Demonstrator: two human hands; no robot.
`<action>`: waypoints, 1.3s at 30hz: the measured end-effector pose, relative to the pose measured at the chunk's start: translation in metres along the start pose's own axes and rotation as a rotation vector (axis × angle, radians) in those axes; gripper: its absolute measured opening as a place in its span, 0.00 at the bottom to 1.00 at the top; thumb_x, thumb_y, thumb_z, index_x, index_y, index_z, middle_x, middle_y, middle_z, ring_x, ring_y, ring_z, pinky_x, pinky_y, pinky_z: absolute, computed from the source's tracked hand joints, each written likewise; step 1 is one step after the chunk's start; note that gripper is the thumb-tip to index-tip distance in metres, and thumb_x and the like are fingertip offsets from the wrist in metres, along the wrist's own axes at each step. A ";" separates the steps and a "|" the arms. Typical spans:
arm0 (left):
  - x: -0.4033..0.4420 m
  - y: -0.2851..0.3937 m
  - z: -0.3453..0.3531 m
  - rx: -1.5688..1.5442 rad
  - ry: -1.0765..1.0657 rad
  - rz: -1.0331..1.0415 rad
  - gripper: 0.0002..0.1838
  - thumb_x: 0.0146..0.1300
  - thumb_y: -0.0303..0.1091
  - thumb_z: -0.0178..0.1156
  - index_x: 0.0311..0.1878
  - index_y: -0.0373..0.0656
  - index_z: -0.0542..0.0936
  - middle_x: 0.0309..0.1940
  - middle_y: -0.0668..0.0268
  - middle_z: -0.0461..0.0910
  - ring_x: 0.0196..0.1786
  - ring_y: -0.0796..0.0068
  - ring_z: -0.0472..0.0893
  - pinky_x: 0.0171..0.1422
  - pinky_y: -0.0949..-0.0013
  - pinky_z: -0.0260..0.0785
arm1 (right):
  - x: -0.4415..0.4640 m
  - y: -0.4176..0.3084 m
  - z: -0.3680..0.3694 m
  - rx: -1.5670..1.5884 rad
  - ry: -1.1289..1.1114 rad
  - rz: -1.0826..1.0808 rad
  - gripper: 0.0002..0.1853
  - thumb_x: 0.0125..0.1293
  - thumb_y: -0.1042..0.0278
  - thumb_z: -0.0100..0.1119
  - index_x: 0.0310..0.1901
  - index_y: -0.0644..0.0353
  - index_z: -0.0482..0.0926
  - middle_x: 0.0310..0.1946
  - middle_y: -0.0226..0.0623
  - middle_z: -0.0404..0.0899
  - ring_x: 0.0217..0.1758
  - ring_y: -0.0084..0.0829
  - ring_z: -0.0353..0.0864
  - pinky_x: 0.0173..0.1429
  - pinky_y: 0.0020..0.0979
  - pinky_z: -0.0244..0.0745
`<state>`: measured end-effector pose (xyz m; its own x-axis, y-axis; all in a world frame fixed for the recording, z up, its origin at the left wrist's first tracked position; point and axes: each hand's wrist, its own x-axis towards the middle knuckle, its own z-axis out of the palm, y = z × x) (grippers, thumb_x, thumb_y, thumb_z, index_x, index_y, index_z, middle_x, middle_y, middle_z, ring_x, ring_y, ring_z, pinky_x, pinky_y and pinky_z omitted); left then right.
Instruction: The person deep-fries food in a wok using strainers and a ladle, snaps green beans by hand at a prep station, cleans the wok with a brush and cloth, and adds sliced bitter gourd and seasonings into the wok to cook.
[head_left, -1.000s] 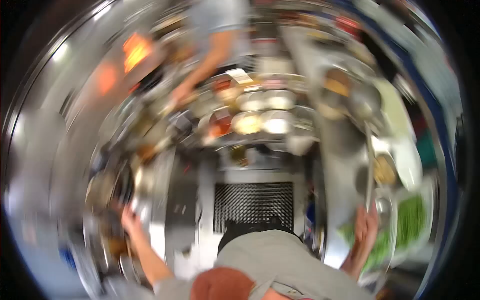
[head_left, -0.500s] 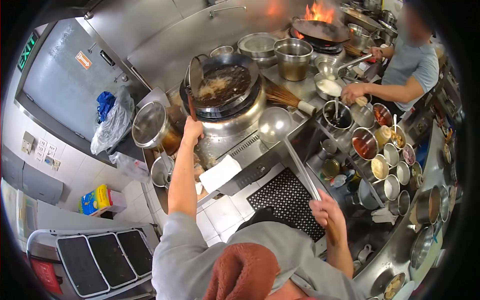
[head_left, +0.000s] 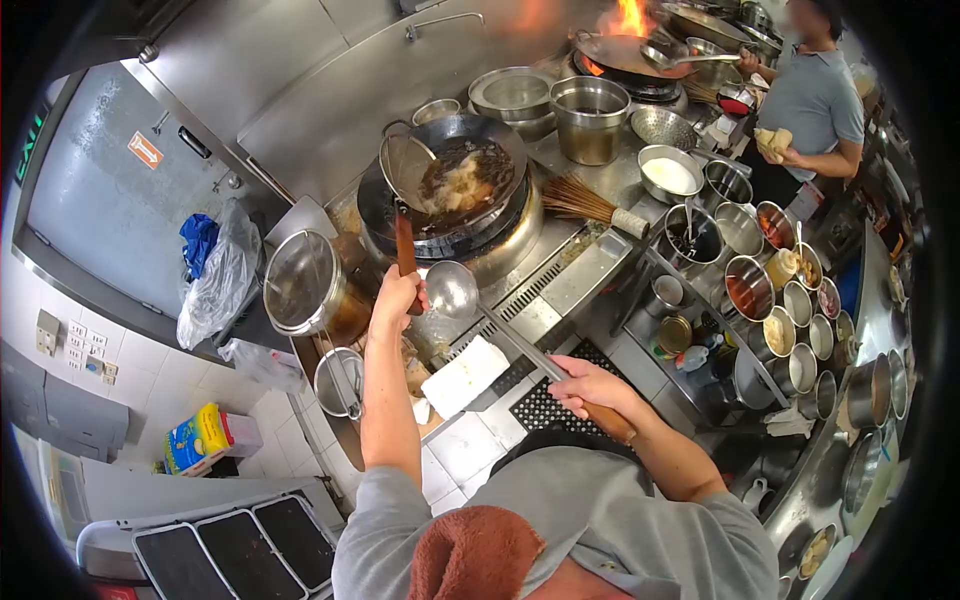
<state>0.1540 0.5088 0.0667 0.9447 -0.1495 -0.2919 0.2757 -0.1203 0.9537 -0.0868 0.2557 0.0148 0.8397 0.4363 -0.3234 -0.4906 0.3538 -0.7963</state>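
Note:
My left hand (head_left: 397, 298) is closed around the wooden handle of a wire-mesh strainer (head_left: 404, 168). The strainer's basket tilts over the left side of a black wok (head_left: 374, 212), where pale golden food (head_left: 462, 188) bubbles in dark oil. In my right hand (head_left: 592, 388) is a long metal ladle (head_left: 452, 290); my fingers wrap its shaft just above the wooden grip. The ladle's bowl hangs near my left hand, in front of the stove. Below it, a folded white cloth (head_left: 465, 376) lies at the counter's front edge.
A bamboo brush (head_left: 585, 200) and a tall metal pot (head_left: 590, 120) stand right of the wok. A strainer-topped pot (head_left: 302, 284) sits at left. Seasoning containers (head_left: 750, 285) line the right. A co-worker (head_left: 815, 100) stands by another wok (head_left: 630, 58) with flames behind it.
My right hand has brought the ladle left, toward my left hand. The strainer has turned, its mesh now facing me more. The co-worker has moved back, one hand now holding a beige cloth.

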 end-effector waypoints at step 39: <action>-0.103 0.026 0.044 -0.840 -0.295 -0.091 0.07 0.68 0.25 0.49 0.46 0.32 0.68 0.30 0.64 0.71 0.24 0.80 0.69 0.23 0.77 0.66 | 0.048 -0.145 -0.021 -0.421 0.393 -0.608 0.35 0.61 0.77 0.52 0.70 0.59 0.54 0.16 0.27 0.66 0.14 0.19 0.65 0.15 0.24 0.64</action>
<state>0.0566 0.4777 0.1185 0.8604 -0.4351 -0.2652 0.4962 0.5970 0.6303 0.0298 0.2082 0.1036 0.9882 -0.0782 0.1317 0.1366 0.0615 -0.9887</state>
